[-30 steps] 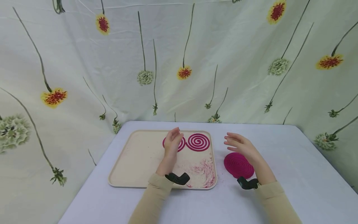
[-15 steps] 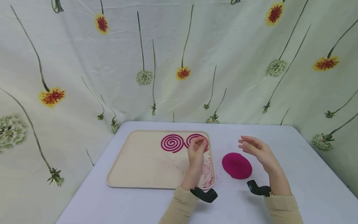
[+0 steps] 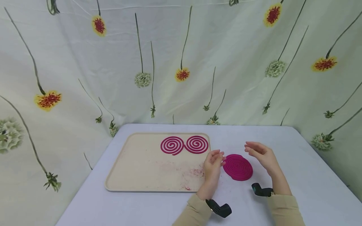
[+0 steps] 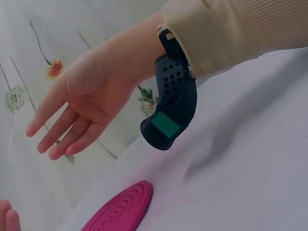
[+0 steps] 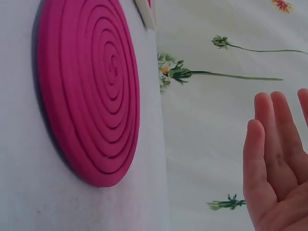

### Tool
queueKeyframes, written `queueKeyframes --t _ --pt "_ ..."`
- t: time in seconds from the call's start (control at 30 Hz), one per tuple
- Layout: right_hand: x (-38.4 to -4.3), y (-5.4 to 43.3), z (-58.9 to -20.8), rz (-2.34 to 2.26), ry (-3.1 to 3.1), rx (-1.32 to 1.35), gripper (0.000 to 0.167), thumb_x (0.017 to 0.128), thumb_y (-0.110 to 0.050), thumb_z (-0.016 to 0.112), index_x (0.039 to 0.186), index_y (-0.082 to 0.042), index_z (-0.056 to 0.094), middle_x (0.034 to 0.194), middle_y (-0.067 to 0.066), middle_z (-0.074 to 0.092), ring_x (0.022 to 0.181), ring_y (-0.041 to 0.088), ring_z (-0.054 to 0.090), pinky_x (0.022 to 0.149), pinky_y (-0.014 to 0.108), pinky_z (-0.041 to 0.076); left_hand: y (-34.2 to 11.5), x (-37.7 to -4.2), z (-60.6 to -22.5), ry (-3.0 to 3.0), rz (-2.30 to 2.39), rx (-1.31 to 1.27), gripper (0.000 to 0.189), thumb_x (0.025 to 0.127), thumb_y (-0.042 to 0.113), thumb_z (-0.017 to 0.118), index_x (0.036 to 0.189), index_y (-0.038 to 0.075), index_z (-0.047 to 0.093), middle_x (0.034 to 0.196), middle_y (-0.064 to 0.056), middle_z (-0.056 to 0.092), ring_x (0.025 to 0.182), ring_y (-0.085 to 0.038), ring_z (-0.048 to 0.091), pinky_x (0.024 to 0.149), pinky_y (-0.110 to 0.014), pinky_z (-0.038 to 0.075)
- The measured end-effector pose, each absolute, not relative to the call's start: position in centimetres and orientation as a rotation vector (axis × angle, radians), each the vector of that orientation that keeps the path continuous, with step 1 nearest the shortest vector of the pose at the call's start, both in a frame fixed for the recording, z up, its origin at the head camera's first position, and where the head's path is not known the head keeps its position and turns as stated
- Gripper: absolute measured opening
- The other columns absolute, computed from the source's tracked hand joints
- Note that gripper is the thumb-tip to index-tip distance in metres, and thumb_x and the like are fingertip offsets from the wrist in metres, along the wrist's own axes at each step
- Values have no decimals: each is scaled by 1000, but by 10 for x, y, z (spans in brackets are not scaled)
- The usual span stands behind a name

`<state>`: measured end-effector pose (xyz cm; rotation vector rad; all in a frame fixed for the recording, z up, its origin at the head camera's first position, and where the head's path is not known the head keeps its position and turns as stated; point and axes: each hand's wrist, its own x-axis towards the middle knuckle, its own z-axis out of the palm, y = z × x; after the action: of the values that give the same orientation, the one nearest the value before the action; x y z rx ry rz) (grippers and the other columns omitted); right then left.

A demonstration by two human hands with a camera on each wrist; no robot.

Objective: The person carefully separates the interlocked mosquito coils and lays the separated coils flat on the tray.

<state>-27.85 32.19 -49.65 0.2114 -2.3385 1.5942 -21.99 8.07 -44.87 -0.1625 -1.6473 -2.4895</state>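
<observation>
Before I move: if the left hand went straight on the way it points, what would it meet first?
Probably the pink coiled disc: in the head view the left hand already overlaps its left edge. Height is unclear, so it may pass above.

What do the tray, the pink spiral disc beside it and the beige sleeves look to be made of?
Tray: probably plastic, low sheen; uniform cream surface with a raised rim.
Pink spiral disc: perhaps pressed powder, matte; its grooved face shows no gloss, though the exact material is unclear.
Beige sleeves: fabric, matte; folds and fine ribbing show.
</observation>
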Motion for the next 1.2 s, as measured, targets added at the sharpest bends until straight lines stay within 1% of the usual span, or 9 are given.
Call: queueKeyframes --t 0.07,0.1,0.23,0.3,0.37,0.47,0.63,0.97,1.2 --pt "-273 319 -493 1583 -2369 179 47 84 -49 64 124 -23 60 113 1 64 96 9 63 78 16 50 83 -218 -452 -1660 -2499 -152 20 92 4 55 110 -4 55 101 -13 64 93 -29 62 83 -44 53" --pt "-266 315 -486 1574 -2402 174 50 85 -50 63 125 -20 59 115 3 64 97 9 63 80 18 50 83 -218 -453 -1667 -2500 -147 21 92 4 55 111 -4 55 102 -14 63 94 -27 62 85 -44 52" --pt "-239 296 -451 1562 -2530 128 53 89 -43 61 129 -8 56 121 13 60 97 3 60 82 20 48 88 -215 -456 -1703 -2486 -126 24 90 3 57 113 -5 55 108 -17 62 100 -29 60 88 -43 50" --pt "-230 289 -441 1561 -2572 98 52 90 -38 61 129 -3 54 123 18 58 103 12 59 86 28 49 90 -213 -459 -1746 -2451 -121 25 90 4 57 113 -4 55 111 -17 61 105 -30 58 91 -40 49" --pt "-228 288 -443 1540 -2590 77 53 90 -40 62 128 -3 55 124 18 58 108 18 57 88 31 49 92 -211 -462 -1796 -2411 -119 26 90 6 57 114 -3 55 115 -17 59 110 -32 55 94 -38 47" --pt "-231 289 -451 1513 -2605 50 57 88 -45 62 127 -4 55 125 18 57 116 34 51 94 46 46 95 -208 -465 -1867 -2360 -92 27 90 8 59 116 0 56 120 -15 57 116 -31 52 99 -39 43" --pt "-231 289 -454 1515 -2628 43 57 88 -42 62 129 -2 54 125 22 56 118 40 48 95 57 41 100 -207 -469 -1909 -2327 -49 33 88 7 60 120 0 55 126 -14 55 125 -36 43 104 -47 36" --pt "-231 290 -453 1557 -2661 17 55 90 -32 63 132 1 50 131 25 50 122 44 44 98 61 36 102 -204 -470 -2025 -2352 -34 47 89 10 59 134 1 46 139 -18 42 134 -40 27 110 -49 24" --pt "-231 290 -458 1581 -2679 -36 55 90 -31 63 131 2 50 126 24 55 118 42 49 94 53 44 100 -206 -473 -2042 -2405 -77 51 91 11 57 138 -2 41 142 -22 37 133 -42 28 109 -50 25"
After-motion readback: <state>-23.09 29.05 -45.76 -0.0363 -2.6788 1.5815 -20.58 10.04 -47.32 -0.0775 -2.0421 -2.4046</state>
